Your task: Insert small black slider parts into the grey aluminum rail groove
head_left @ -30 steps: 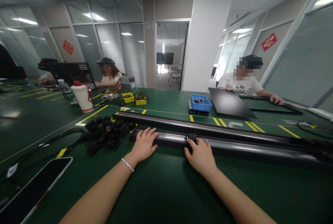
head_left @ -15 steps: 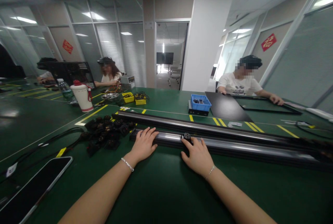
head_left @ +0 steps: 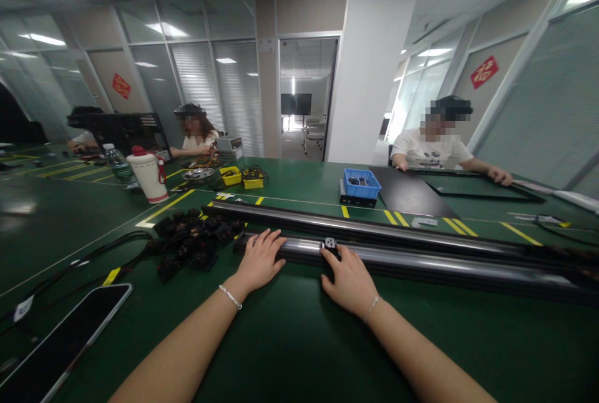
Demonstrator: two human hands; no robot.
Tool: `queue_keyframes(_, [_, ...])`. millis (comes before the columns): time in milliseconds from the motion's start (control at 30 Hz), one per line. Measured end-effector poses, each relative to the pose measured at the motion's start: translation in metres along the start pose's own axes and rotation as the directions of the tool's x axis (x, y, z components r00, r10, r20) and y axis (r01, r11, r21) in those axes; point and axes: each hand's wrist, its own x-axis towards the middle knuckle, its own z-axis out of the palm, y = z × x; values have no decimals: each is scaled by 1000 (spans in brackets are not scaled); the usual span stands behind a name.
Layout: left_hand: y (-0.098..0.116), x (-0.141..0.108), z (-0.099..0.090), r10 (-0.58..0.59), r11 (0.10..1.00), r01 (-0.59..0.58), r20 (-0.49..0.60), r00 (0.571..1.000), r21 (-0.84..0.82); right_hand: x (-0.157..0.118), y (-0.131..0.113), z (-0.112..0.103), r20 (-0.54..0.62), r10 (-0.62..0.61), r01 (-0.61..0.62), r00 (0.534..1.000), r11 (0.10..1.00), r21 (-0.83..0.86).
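Note:
A long black rail (head_left: pixel 402 261) with a shiny metallic top lies across the table in front of me. On its left end rests my left hand (head_left: pixel 260 259), fingers spread flat over the top and thumb apart. My right hand (head_left: pixel 349 279) grips a small black slider block (head_left: pixel 330 244) sitting on the rail. Its index finger reaches the block's near side, and the thumb is lower, in front of the rail. The block's upper face shows a grey patch; its lower part is hidden by my fingers. Behind runs a second, similar rail (head_left: pixel 374 228), roughly parallel.
A heap of black parts with cables (head_left: pixel 189 241) lies left of the rail. Nearer is a phone (head_left: pixel 65 344). Farther back stand a white tumbler (head_left: pixel 148 178), yellow trays (head_left: pixel 231 176) and a blue bin (head_left: pixel 361 184). A co-worker (head_left: pixel 433 144) handles a black frame (head_left: pixel 491 196).
My right hand and the slider block have shifted slightly left along the rail, towards my left hand. My left hand stays in place on the rail.

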Motion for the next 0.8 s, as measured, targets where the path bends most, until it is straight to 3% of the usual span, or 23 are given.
queue_keyframes(800, [0,0,-1,-8,1000,7,16,1000,6,0,-2,0,26,-37,36,999,998,60])
